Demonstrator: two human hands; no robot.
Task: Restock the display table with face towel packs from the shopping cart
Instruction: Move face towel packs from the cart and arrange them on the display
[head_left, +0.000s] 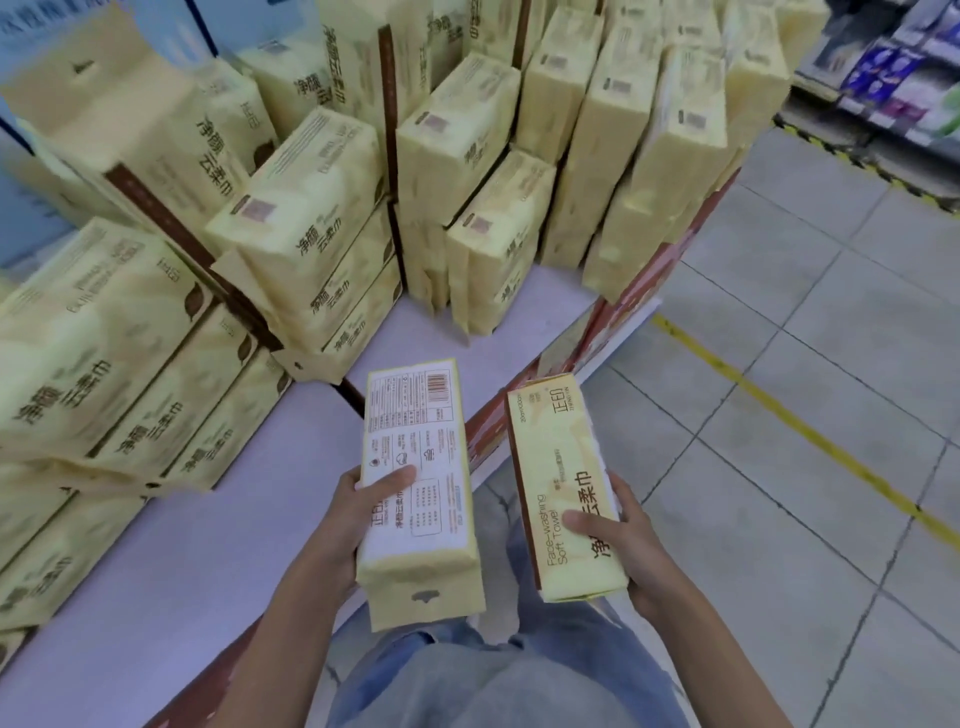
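Head view, restocking in progress. The left hand (358, 514) is clamped on a face towel pack (418, 447), thumb laid across its printed back, where a barcode shows at the far end; this pack is held over the near edge of the table (218, 519). The right hand (621, 535) grips a second face towel pack (556, 467) by its near end, thumb on the front face that reads "Face-washing Soft Towel"; it sits just beside the first, the two apart, out past the table's edge. Many yellow stacked packs (311, 218) crowd the far and left parts of the table, some flat in piles, others upright on end. Blue jeans (493, 675) fill the lower centre. On the right lies the tiled floor (831, 519) with a yellow line (769, 402), and a store shelf (893, 73) stands at the upper right.
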